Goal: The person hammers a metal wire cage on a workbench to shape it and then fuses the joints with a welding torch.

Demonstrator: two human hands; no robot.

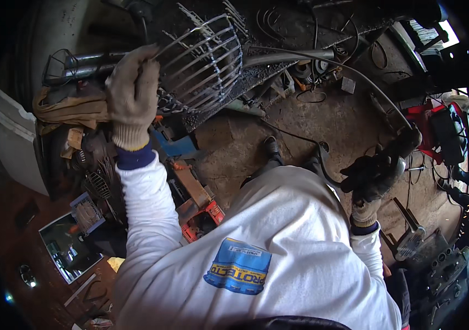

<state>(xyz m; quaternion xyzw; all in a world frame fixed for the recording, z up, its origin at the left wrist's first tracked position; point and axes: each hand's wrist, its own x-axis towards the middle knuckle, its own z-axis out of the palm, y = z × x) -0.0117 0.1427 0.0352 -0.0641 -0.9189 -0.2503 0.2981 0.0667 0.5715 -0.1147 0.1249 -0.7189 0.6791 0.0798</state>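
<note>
My left hand point(133, 96), in a light knit glove, grips the rim of a round wire cage point(204, 63) made of bent steel rods, which lies on a dark workbench at the top. My right hand point(376, 175), in a blackened glove, holds a dark welding torch handle point(402, 146); its hose point(322, 61) arcs up and left over the bench. The torch is well to the right of the cage, apart from it. My white sleeves and shirt fill the lower middle.
A steel pipe point(89, 58) and a tan cloth point(69, 110) lie on the bench left of the cage. A red toolbox point(204, 220) and scrap sit on the concrete floor below. A red machine point(437, 129) stands at right. A hammer-like tool point(410, 239) lies at lower right.
</note>
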